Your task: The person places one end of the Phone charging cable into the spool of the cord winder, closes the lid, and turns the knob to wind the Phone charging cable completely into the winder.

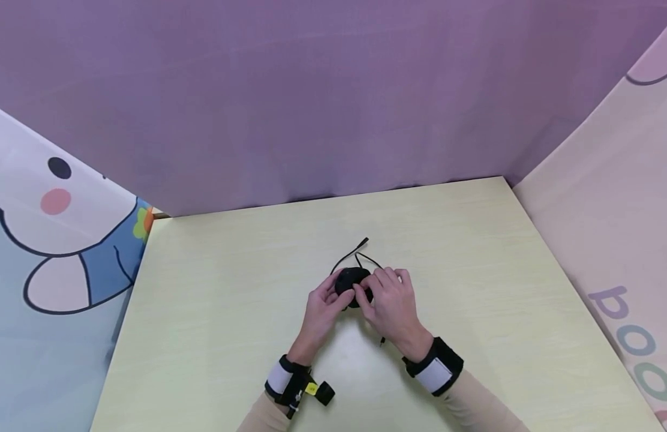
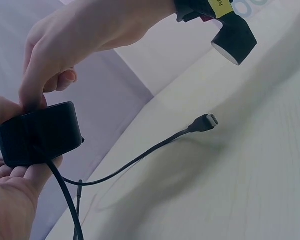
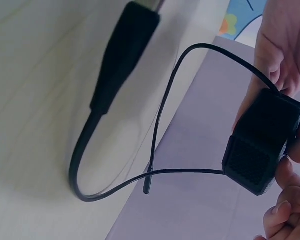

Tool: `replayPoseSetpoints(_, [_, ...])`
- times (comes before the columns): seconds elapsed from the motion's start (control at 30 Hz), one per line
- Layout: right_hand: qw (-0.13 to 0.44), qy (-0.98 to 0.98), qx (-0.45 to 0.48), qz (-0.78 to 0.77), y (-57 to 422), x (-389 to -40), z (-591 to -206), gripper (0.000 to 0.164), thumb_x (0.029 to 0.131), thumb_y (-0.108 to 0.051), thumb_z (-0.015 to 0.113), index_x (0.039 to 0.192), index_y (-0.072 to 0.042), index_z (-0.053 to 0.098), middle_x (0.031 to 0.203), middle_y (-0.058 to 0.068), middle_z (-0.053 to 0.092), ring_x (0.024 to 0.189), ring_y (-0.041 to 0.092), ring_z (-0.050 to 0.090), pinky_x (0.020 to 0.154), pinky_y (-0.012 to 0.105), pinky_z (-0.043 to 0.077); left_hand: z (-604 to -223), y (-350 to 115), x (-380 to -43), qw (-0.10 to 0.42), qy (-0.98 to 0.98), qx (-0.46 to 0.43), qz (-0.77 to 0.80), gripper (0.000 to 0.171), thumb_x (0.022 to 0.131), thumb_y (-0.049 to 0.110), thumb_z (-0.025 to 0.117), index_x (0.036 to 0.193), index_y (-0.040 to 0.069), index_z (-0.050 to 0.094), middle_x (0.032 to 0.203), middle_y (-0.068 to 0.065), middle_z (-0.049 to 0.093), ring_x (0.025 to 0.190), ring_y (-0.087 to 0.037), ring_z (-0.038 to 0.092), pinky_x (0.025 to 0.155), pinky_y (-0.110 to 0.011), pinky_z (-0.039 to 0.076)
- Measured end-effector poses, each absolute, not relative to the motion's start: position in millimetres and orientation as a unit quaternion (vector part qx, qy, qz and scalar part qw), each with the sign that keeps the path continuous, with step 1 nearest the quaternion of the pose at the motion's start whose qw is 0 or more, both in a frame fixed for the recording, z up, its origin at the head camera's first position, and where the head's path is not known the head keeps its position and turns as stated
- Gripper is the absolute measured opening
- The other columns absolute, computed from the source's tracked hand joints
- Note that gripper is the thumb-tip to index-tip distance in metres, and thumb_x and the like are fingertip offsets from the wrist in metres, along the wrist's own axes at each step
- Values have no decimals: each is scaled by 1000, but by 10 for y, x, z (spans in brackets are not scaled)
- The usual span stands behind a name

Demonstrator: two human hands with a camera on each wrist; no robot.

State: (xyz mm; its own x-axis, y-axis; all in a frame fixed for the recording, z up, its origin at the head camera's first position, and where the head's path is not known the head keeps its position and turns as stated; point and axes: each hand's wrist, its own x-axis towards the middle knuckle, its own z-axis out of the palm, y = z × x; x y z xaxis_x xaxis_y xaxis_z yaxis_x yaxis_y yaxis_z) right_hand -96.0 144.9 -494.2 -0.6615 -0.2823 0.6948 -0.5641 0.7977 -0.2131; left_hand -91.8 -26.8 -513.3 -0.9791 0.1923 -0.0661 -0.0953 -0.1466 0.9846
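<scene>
My left hand [image 1: 320, 309] holds a small black box-shaped device [image 1: 349, 281] with its fingers along one side and its thumb on the near face. From the other side, the thumb and fingertips of my right hand [image 1: 393, 303] pinch at the device's near face. Thin black cables come out of the device [image 2: 45, 132]. One ends in a USB-C plug [image 2: 202, 123], seen in the left wrist view. Close to the camera in the right wrist view is a larger black plug [image 3: 125, 60] with a metal tip, partly cut off. What the right fingertips grasp is partly hidden.
The pale wooden table [image 1: 225, 330] lies under both hands. A purple cloth wall [image 1: 323, 108] stands behind it, with printed panels at left and right. Both wrists wear black straps, and a small black camera [image 1: 325, 393] sticks out from the left one.
</scene>
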Motion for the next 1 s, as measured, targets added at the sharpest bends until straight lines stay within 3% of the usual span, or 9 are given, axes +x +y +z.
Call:
replayPoseSetpoints(0.33, [304, -882, 217, 287, 1429, -954, -4957, 22, 86, -14, 74, 69, -11, 62, 67, 0, 60, 62, 21, 59, 75, 43, 45, -5167, -264, -913, 89, 651, 54, 752, 57, 99, 5, 67, 151, -6, 46, 137, -31, 60, 112, -14, 68, 91, -20, 55])
replayPoseSetpoints(0.7, [276, -884, 169, 338, 1391, -914, -4914, 22, 85, -12, 77, 68, -11, 64, 65, -1, 65, 62, 22, 62, 73, 42, 40, -5140, -229, -911, 79, 647, 54, 756, 57, 98, 4, 67, 151, -6, 46, 137, -33, 59, 115, -23, 67, 91, -21, 55])
replayPoseSetpoints(1.0, [263, -889, 132, 351, 1360, -901, -4907, 20, 86, -13, 77, 69, -11, 65, 67, 0, 68, 64, 23, 64, 76, 43, 39, -5150, -205, -922, 72, 642, 55, 761, 58, 98, 2, 67, 151, -7, 46, 138, -34, 58, 110, -14, 68, 91, -21, 56])
